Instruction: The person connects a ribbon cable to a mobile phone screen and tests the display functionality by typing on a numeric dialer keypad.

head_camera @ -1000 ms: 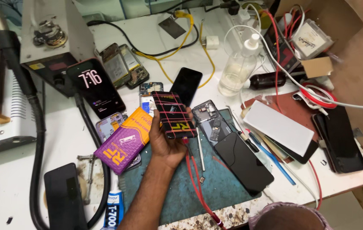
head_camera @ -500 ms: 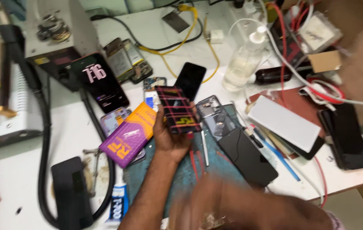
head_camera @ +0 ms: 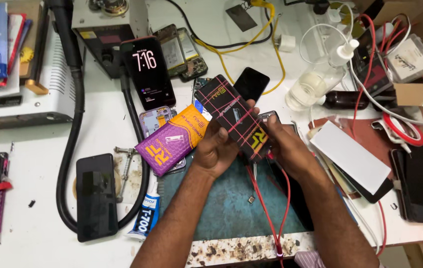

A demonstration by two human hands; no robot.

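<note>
A flat black packet with a red grid pattern [head_camera: 235, 116] is held over the teal work mat [head_camera: 231, 208]. My left hand [head_camera: 215, 149] grips its lower left edge from below. My right hand [head_camera: 285, 145] holds its lower right end. A purple and orange packet [head_camera: 171, 140] lies just left of my left hand. A dark phone [head_camera: 251, 83] lies behind the held packet. Red wires [head_camera: 266, 203] run down across the mat under my hands.
A lit phone [head_camera: 149, 72] leans on a grey machine [head_camera: 107, 25]. A black hose [head_camera: 72, 124] curves at left near a dark phone [head_camera: 96, 196] and a glue tube [head_camera: 144, 218]. A spray bottle [head_camera: 318, 79], white card [head_camera: 350, 156] and black phone [head_camera: 417, 181] sit at right.
My right hand has come up from the bottom edge and taken hold of the black packet's right end. The view has shifted slightly; my left hand keeps its grip.
</note>
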